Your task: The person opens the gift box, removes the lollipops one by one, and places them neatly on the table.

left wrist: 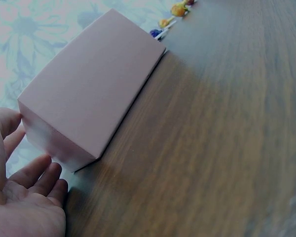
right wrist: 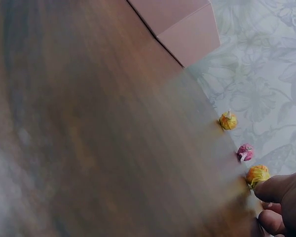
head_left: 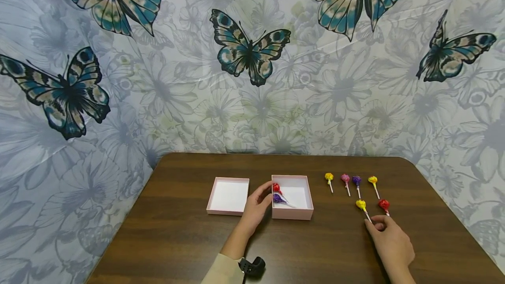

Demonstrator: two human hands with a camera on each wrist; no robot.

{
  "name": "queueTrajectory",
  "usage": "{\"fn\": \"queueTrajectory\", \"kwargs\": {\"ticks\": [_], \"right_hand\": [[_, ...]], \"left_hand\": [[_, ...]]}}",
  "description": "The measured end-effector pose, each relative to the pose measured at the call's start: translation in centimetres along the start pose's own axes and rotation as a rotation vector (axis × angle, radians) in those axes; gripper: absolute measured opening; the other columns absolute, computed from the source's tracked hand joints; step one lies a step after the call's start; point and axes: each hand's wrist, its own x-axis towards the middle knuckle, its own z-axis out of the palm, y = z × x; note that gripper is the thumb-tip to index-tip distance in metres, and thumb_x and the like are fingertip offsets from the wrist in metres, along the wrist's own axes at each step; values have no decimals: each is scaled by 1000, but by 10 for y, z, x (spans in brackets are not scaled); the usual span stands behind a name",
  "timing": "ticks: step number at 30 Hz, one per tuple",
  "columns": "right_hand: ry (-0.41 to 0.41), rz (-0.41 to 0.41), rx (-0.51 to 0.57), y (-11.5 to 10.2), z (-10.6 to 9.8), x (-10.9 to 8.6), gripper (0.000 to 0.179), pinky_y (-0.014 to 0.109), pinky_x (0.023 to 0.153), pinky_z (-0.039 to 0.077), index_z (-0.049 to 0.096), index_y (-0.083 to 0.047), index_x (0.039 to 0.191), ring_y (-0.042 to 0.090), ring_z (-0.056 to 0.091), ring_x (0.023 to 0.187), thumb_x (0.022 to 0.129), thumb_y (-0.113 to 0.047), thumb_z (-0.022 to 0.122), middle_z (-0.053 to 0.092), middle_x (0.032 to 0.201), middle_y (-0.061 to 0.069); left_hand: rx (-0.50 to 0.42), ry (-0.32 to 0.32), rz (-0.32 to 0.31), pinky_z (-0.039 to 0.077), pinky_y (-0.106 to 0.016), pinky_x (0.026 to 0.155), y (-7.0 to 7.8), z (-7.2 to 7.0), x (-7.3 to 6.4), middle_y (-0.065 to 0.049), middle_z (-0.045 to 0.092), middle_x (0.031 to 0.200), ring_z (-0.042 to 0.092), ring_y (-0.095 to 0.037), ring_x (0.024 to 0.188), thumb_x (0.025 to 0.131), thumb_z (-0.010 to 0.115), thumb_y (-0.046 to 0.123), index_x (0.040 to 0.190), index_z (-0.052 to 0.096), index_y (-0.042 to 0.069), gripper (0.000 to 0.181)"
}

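My left hand (head_left: 257, 205) rests against the left wall of a pink box (head_left: 293, 214). In the left wrist view its fingertips touch that wall, the fingers loosely bent. A red lollipop (head_left: 276, 188) and a purple lollipop (head_left: 279, 198) lie inside the box along its left side. My right hand (head_left: 392, 242) pinches the white stick of a yellow lollipop (head_left: 360, 205) between thumb and fingers. Just above that hand lies another red lollipop (head_left: 384, 205), its stick end partly hidden by the fingers.
Left of the box sits its shallow lid (head_left: 228, 196), open side up. A back row holds a yellow lollipop (head_left: 329, 176), a pink one (head_left: 345, 179), a purple one (head_left: 357, 181) and another yellow one (head_left: 372, 180). A butterfly-print cloth (head_left: 252, 113) hangs behind the wooden table (head_left: 177, 240).
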Motion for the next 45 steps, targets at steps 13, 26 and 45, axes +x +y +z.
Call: {"fn": "queueTrajectory", "kwargs": {"ticks": [13,26,45], "right_hand": [[12,0,6,3,-1,0,36,33,50,36,71,-16,104,15,56,64,92,-50,65,71,86,-1],[94,-66,40,-3,-2,-2,41,36,54,42,69,-10,113,37,58,93,92,-45,67,69,112,17],[249,-384,129,-50,-2,-13,17,31,62,39,74,-11,99,27,58,84,84,-18,79,73,92,9]], "left_hand": [[-21,-10,-2,37,-50,118,1,2,1,-12,56,147,50,-30,139,100,60,17,142,56,16,42],[-32,-14,-16,34,-51,119,3,0,-2,-14,53,149,46,-33,141,101,58,17,143,55,15,43],[20,-14,-24,37,-49,118,0,-1,-1,-10,55,148,48,-31,140,101,58,21,142,56,21,41]]}}
